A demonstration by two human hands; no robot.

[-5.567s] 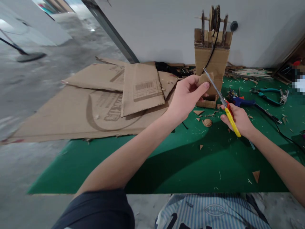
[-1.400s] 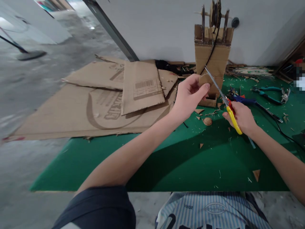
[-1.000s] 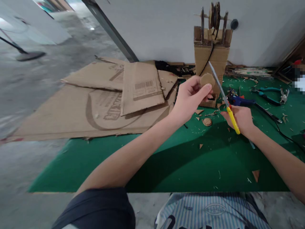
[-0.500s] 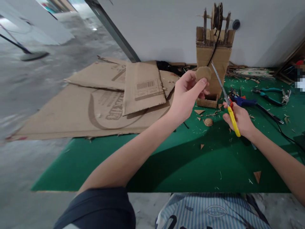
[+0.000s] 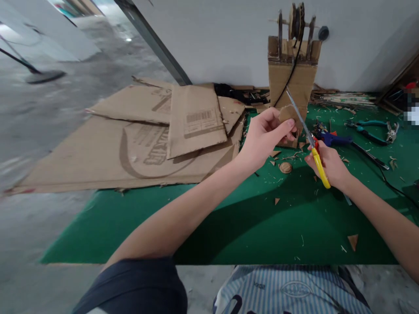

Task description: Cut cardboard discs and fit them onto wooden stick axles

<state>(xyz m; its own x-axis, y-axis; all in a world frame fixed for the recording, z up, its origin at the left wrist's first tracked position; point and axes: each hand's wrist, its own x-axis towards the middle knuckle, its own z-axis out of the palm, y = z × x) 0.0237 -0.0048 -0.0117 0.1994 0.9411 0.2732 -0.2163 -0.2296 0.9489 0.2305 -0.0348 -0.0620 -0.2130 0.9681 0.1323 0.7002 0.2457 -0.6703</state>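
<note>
We pinch the cardboard disc [image 5: 286, 113] in our left hand [image 5: 264, 136]; our right hand [image 5: 331, 165] grips the scissors [image 5: 310, 139], long axis slanting up-left from it, blades [image 5: 297, 111] along the disc's right edge, contact unclear.

2 hands [image 5: 266, 134] [image 5: 333, 165], 1 scissors [image 5: 317, 160], 1 pliers [image 5: 375, 123].

Flattened cardboard sheets [image 5: 98, 148] are overlapped across the left of the green surface [image 5: 114, 226], a barcode [image 5: 198, 117] being printed on one. A cardboard stand [image 5: 306, 83], topped by a spool [image 5: 292, 22], is set upright near the wall [image 5: 229, 43]. Thin sticks [image 5: 348, 99] are heaped behind teal-handled pliers [image 5: 373, 122] and a blue-handled tool [image 5: 338, 139].
</note>
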